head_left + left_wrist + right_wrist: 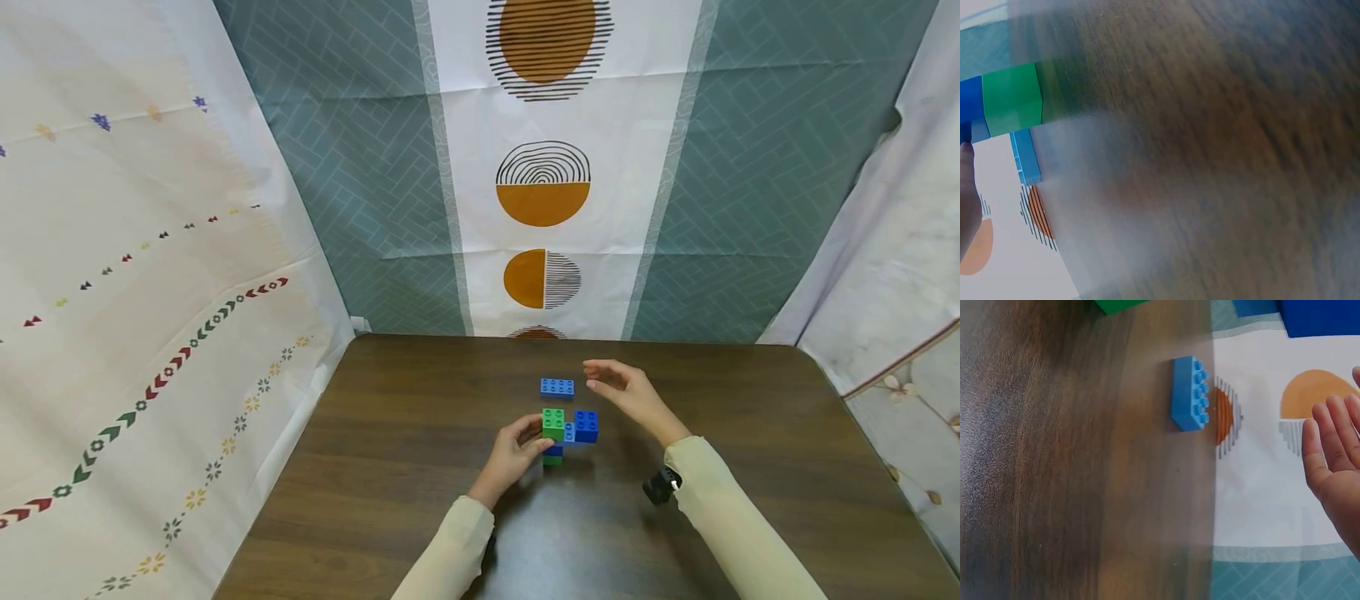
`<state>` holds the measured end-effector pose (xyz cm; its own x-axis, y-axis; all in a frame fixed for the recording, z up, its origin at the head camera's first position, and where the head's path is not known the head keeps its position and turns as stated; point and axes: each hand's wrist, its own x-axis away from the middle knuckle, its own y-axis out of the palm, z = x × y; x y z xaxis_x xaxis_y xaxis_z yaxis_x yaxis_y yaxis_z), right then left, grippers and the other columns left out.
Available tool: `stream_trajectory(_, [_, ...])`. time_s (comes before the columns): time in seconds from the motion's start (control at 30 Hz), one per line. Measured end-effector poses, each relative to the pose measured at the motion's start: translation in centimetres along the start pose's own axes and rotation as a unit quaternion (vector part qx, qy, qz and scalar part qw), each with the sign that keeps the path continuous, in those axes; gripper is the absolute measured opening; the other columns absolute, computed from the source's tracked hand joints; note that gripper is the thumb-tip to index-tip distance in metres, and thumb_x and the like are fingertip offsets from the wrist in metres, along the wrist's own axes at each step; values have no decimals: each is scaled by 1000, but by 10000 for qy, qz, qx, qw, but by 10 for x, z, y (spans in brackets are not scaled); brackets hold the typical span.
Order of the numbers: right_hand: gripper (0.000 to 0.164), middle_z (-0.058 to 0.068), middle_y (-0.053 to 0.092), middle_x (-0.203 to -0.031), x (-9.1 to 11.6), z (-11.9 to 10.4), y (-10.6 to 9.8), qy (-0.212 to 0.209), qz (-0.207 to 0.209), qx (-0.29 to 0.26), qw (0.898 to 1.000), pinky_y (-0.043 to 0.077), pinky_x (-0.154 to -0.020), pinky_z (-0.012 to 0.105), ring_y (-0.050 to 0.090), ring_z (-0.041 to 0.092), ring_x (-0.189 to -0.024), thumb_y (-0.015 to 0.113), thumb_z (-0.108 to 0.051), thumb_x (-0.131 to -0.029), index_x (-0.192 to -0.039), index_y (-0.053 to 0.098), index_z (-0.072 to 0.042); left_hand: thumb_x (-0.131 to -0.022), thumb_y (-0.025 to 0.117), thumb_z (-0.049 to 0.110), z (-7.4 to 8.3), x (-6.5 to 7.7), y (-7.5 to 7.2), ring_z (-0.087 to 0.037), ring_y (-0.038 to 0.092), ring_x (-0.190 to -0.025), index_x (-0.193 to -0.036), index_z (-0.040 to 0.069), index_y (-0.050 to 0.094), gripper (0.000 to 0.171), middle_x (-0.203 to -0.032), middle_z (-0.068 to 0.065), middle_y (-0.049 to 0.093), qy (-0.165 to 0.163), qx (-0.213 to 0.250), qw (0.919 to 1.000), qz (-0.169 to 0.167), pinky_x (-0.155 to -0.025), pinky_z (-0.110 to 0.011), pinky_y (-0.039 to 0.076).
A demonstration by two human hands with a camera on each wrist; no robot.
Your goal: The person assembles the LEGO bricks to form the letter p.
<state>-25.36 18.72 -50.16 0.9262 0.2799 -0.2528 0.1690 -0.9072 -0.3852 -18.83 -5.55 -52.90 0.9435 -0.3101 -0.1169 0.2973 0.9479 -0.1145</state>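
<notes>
My left hand (512, 460) grips a small stack of building bricks near the middle of the table. A green brick (553, 422) tops its left side and a dark blue brick (587, 426) its right, with a light blue brick (569, 432) showing between them. Lower in the stack are more blue and green; in the left wrist view a green brick (1013, 100) ends it. Behind the stack lies a loose light blue brick (1185, 394), studs up. To the right of both, my right hand (628, 395) hovers with fingers loosely extended, holding nothing.
The brown wooden table (405, 500) reaches back to a hanging teal and white cloth (480, 208). Patterned white cloths hang at the left and right sides. A black device (660, 486) sits at the right wrist.
</notes>
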Motion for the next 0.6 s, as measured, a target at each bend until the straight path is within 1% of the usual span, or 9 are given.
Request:
stream_trajectory(0.13, [41,26,59,-121,-8,8,3,1,-16,-3,10000,49,-89,18,59,36,-109,65,-11,-93,-129,54,5,-89,65,-1,0,-1,0,-33,59,-114,-123,-7,58,34,-119,-22,62,-11,-15,10000,18,-94,-30,50])
stream_trajectory(0.17, [41,27,58,-122,-10,7,4,40,-33,-63,10000,50,-90,20,58,38,-110,65,-9,-93,-129,54,7,-90,65,-1,0,-1,0,-33,59,-114,-123,-7,58,34,-119,-22,62,-6,-18,10000,17,-94,-31,50])
stream_trajectory(0.2, [41,29,58,-122,-11,5,5,110,-43,-148,9998,50,-91,24,57,40,-111,65,-8,-92,-129,53,7,-90,65,-1,0,-1,0,-33,59,-114,-123,-7,58,34,-119,-22,62,-15,-5,10000,13,-94,-31,50])
stream_trajectory(0.27, [42,31,56,-123,-13,1,7,215,-85,-223,9995,52,-93,36,56,43,-112,64,-4,-92,-129,52,10,-90,64,-1,0,-1,0,-33,59,-114,-123,-7,58,34,-119,-23,62,-13,20,10000,0,-94,-31,50])
stream_trajectory(0.37, [43,33,53,-126,-15,2,11,421,-130,-299,9986,47,-95,54,53,47,-115,64,-2,-91,-130,50,11,-90,64,-1,0,0,0,-33,58,-115,-124,-6,58,35,-120,-22,62,-26,81,10000,-33,-95,-30,50])
stream_trajectory(0.43, [45,32,52,-128,-18,13,14,573,-160,-277,9978,46,-96,56,52,45,-117,64,-3,-92,-132,49,9,-90,64,-1,0,0,0,-33,58,-116,-124,-6,58,35,-120,-23,62,-9,124,9999,-61,-95,-29,50])
stream_trajectory(0.6, [48,28,52,-131,-26,47,22,840,-149,-144,9962,45,-98,52,51,41,-120,64,-7,-92,-136,48,4,-89,64,-2,-2,0,0,-34,58,-116,-124,-7,57,35,-121,-24,61,31,179,9998,-73,-95,-29,50])
